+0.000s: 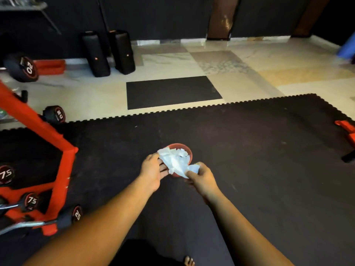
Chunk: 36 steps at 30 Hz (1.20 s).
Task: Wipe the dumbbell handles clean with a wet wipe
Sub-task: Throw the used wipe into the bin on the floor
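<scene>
Taking the red bowl (pixel 187 150) on the dark floor mat (pixel 249 150) as our landmark, we start far to its left. There an orange rack (pixel 57 154) carries the dumbbells (pixel 69 217), their chrome handles lying across its rails and their black ends marked 75, 25 and 20. These handles are what we have to clean, and they sit well apart from our hands, so we judge the wiping not yet begun.

Just left of the bowl and nearer to us, our left hand (pixel 152 169) grips one end of the white wet wipe (pixel 173 161), fingers curled under it. The wipe hangs crumpled across the bowl's near rim. We probably hold it there so that any drips land in the bowl and not on the mat.

The bowl itself seems to hold more white, crumpled wipe material; whether there is also liquid in it we cannot tell.

Just right of the bowl, our right hand (pixel 200 177) pinches the wipe's other end between thumb and fingers. With both ends held, we judge that we are pulling the sheet open or wringing it before carrying it left to the rack.
</scene>
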Available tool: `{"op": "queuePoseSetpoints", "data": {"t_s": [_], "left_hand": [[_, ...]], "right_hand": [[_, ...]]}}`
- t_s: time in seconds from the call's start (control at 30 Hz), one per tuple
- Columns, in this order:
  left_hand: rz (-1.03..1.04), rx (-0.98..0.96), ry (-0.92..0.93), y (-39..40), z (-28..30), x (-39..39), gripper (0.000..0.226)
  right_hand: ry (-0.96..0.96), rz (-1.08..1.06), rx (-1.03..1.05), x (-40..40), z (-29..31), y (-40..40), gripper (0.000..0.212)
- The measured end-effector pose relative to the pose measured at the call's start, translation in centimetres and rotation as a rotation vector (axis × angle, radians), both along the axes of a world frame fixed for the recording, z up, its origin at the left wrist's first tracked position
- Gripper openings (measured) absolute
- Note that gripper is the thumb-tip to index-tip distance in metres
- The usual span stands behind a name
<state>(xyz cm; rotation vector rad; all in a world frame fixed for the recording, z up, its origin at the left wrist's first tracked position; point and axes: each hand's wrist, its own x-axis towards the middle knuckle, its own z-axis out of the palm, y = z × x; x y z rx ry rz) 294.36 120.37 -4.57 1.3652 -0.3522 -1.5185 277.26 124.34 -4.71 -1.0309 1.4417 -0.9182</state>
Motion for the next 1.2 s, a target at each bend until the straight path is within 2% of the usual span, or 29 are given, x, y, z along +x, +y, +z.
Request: {"op": "queuePoseSetpoints", "data": {"t_s": [0.1, 0.17, 0.23, 0.3, 0.4, 0.5, 0.63, 0.77, 0.93, 1.1, 1.13, 1.17, 1.2], "left_hand": [[0.074, 0.017, -0.045, -3.0, -0.5, 0.2, 0.021], [0.071, 0.027, -0.104, -5.4, -1.1, 0.3, 0.014], [0.003, 0.013, -0.196, -7.8, -2.3, 0.2, 0.015], [-0.067, -0.013, -0.257, -10.6, -3.7, 0.2, 0.017], [-0.144, -0.018, -0.301, -15.7, -6.3, 0.8, 0.016], [-0.177, 0.017, -0.310, -21.8, -9.7, 2.5, 0.018], [-0.309, 0.084, -0.349, -27.0, -14.7, 4.6, 0.018], [-0.459, 0.082, -0.442, -31.3, -21.1, 5.6, 0.034], [-0.584, 0.044, -0.552, -36.0, -32.2, 4.3, 0.020], [-0.632, 0.091, -0.628, -39.4, -44.9, 1.7, 0.014], [-0.620, 0.105, -0.647, -39.9, -45.5, 1.4, 0.013], [-0.614, 0.132, -0.678, -40.3, -51.4, 0.1, 0.012], [-0.617, 0.134, -0.678, -40.9, -51.4, 0.2, 0.012]], "right_hand": [[0.239, -0.027, -0.043, -0.9, -1.6, -3.7, 0.013], [0.280, -0.030, -0.070, -0.8, -2.2, -6.8, 0.012], [0.213, -0.008, -0.094, 0.0, -1.8, -9.7, 0.019], [0.168, 0.097, -0.077, 1.2, -2.0, -13.0, 0.029], [0.374, 0.313, -0.041, 2.5, -3.6, -18.7, 0.046], [0.596, 0.432, 0.001, 3.5, -6.8, -24.8, 0.028], [0.646, 0.390, 0.120, 3.7, -11.2, -30.5, 0.023], [0.642, 0.329, 0.249, 3.6, -17.7, -35.4, 0.016], [0.609, 0.283, 0.348, 3.2, -28.8, -41.0, 0.019], [0.591, 0.243, 0.317, 2.3, -41.9, -45.2, 0.022], [0.590, 0.232, 0.320, 2.3, -42.5, -45.7, 0.022], [0.584, 0.226, 0.308, 1.6, -49.1, -46.0, 0.022], [0.569, 0.222, 0.316, 1.6, -49.4, -46.7, 0.022]]}}
